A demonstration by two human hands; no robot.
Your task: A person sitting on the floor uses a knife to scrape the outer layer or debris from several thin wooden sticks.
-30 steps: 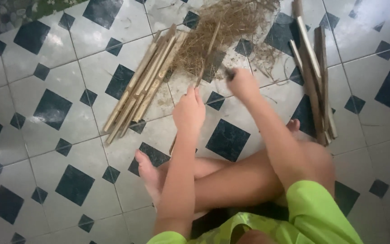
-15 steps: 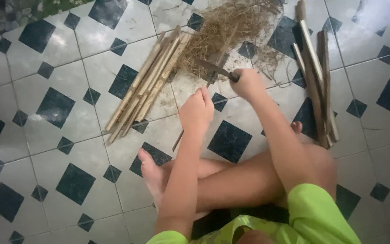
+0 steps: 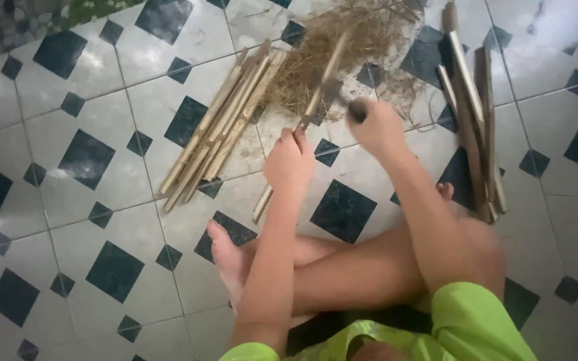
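I sit cross-legged on a tiled floor. My left hand [image 3: 289, 160] grips a long bamboo strip [image 3: 322, 80] that slants from near my knee up toward a heap of dry shavings [image 3: 342, 47]. My right hand [image 3: 376, 127] is closed on a dark handle [image 3: 357, 110] of a tool, blurred by motion, right beside the strip's upper part. The tool's blade is too blurred to make out.
A bundle of split bamboo strips [image 3: 219, 127] lies to the left on the white and dark-diamond tiles [image 3: 88, 160]. Another pile of darker bamboo sticks [image 3: 473, 113] lies to the right by my knee. My bare foot [image 3: 225, 257] rests below the strip.
My left hand has shifted up and now holds the strip angled steeply. My right hand has moved with the tool along the strip, and is blurred.
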